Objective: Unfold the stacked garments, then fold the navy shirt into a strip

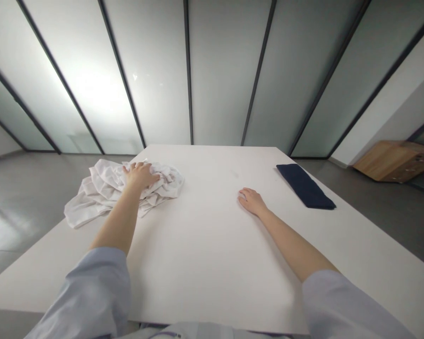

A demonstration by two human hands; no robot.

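Note:
My left hand [140, 175] lies with spread fingers on top of a crumpled heap of white cloth [99, 188]. The heap spreads over the left side of the white table [198, 254], and part of it hangs past the left edge. My right hand [251, 201] rests low on the bare tabletop, right of the middle, its fingers slightly curved and holding nothing visible. Farther right, apart from that hand, a dark navy folded cloth [305, 186] lies flat in a neat rectangle near the table's right edge.
Frosted glass panels [219, 70] in dark frames stand beyond the table's far edge. A wooden cabinet [397, 160] is on the grey floor at the far right. The table's near edge runs close to my body.

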